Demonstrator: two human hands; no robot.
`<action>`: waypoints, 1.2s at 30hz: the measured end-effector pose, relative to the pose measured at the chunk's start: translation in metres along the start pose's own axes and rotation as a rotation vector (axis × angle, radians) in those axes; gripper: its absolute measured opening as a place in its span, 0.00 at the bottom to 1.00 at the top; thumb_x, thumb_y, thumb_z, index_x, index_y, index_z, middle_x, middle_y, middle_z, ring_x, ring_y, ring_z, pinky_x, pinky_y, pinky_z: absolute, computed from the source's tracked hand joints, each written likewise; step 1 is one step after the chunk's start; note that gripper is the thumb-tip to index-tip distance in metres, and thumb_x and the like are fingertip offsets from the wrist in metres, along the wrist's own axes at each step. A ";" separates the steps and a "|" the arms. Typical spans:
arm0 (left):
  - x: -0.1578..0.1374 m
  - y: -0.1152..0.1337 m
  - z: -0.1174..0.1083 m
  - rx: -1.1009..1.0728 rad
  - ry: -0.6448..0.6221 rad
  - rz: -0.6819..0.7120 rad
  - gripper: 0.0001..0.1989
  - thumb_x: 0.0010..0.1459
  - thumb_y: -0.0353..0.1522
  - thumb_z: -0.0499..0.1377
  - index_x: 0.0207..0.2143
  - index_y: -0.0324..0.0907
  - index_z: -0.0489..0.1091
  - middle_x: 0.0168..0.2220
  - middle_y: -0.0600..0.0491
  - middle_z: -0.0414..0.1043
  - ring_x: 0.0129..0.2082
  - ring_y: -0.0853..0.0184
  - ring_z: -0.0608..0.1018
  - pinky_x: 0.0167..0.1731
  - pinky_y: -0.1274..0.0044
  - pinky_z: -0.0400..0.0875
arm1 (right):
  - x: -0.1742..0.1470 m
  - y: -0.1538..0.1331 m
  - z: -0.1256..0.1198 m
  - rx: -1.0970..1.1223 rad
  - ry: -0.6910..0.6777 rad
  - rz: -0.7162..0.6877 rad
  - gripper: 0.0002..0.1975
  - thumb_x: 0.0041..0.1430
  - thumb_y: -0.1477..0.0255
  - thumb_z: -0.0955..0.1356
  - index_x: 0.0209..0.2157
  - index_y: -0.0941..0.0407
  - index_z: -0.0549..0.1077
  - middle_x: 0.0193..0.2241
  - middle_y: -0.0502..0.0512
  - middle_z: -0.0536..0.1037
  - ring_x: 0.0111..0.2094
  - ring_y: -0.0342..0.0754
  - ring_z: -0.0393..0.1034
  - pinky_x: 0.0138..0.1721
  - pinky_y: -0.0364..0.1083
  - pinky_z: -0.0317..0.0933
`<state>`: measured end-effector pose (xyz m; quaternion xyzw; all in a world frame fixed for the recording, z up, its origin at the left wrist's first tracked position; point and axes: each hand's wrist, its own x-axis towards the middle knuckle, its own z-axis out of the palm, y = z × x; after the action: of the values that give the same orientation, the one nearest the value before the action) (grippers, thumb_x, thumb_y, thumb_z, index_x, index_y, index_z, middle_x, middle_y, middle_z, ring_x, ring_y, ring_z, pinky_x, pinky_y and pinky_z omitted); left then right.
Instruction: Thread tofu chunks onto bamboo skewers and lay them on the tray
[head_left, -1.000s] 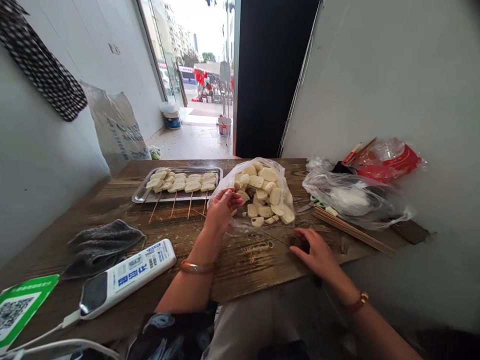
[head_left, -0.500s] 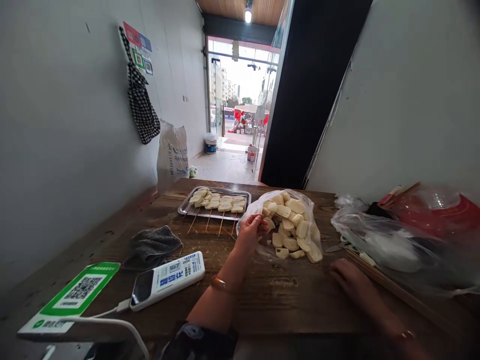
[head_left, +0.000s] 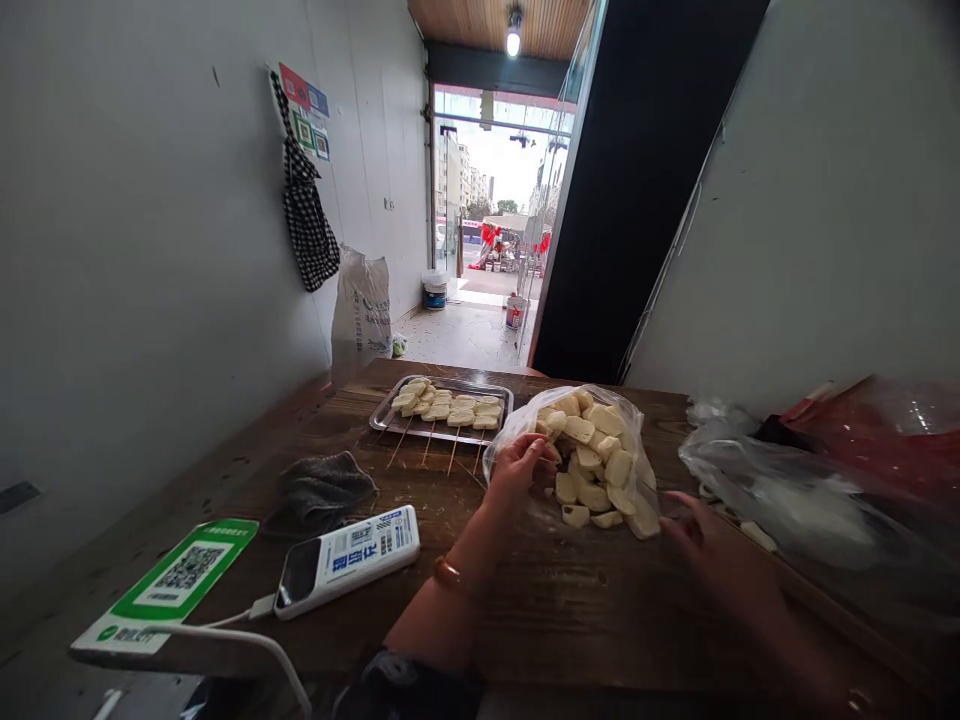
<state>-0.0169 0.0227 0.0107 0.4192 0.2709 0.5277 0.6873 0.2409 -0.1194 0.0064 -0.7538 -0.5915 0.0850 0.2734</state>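
Observation:
My left hand (head_left: 519, 468) is closed in a pinch at the left side of a clear plastic bag (head_left: 646, 470). Its fingertips are against the pale, thick-cut slices (head_left: 592, 497) heaped there; whatever they grip is hidden. To the right of the bag is my right hand (head_left: 691, 530), smeared by motion, with a faint thin line near its fingertips. Behind my left hand, a metal tray (head_left: 384, 415) bears skewered slices (head_left: 450, 408) in a row, their thin sticks (head_left: 427, 443) pointing toward me.
A dark cloth (head_left: 322, 490), a white power bank (head_left: 349, 560) with a cable, and a green QR-code card (head_left: 180, 570) lie on the left of the wooden table (head_left: 540, 610). Crumpled plastic bags (head_left: 780, 490) and a red bag (head_left: 892, 435) crowd the right side.
My right hand has risen from the table beside the bundle of sticks and come nearer the bag. My left hand keeps its pinch at the slices. The whole view has shifted slightly.

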 end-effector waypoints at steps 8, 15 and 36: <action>-0.002 0.004 0.005 0.075 -0.131 -0.026 0.26 0.48 0.50 0.64 0.39 0.38 0.73 0.27 0.54 0.73 0.21 0.74 0.73 0.22 0.81 0.67 | 0.009 -0.075 0.034 0.719 -0.347 -0.069 0.28 0.61 0.46 0.58 0.43 0.56 0.71 0.19 0.47 0.66 0.21 0.44 0.58 0.24 0.44 0.53; -0.004 0.006 0.006 0.151 -0.143 -0.038 0.20 0.46 0.44 0.68 0.32 0.37 0.73 0.22 0.57 0.69 0.18 0.76 0.69 0.20 0.82 0.63 | 0.009 -0.109 0.059 0.884 -0.536 -0.086 0.23 0.62 0.49 0.60 0.37 0.55 0.69 0.17 0.47 0.66 0.16 0.41 0.50 0.17 0.43 0.42; -0.002 0.007 0.008 0.280 0.013 -0.002 0.21 0.47 0.46 0.67 0.33 0.37 0.74 0.25 0.55 0.72 0.20 0.75 0.71 0.22 0.82 0.64 | 0.077 -0.085 0.029 1.179 0.091 -0.058 0.17 0.61 0.58 0.65 0.35 0.57 0.77 0.18 0.44 0.61 0.18 0.38 0.50 0.18 0.40 0.44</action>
<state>-0.0143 0.0191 0.0204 0.5071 0.3468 0.4868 0.6210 0.1779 -0.0248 0.0412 -0.4611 -0.4524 0.3597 0.6733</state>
